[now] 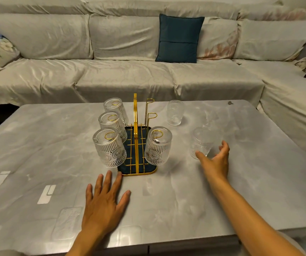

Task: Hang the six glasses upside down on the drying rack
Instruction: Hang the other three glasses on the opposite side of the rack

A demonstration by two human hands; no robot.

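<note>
A gold wire drying rack point(136, 126) on a dark tray stands mid-table. Three ribbed glasses hang upside down on its left prongs: far point(114, 109), middle point(112, 126) and near point(109, 147). One more glass point(158, 145) hangs on the near right prong; two right prongs are bare. An upright glass point(174, 112) stands at the right rear. Another upright glass point(203, 142) stands nearer, with my right hand point(215, 157) open around its base, fingers spread, just touching or nearly so. My left hand point(106, 197) lies flat on the table in front of the rack.
The grey marble-look table point(37, 163) runs to a near edge at the bottom. Behind it is a long covered sofa point(122, 74) with a dark teal cushion point(179, 38). Cables and small items lie at the far right on the sofa.
</note>
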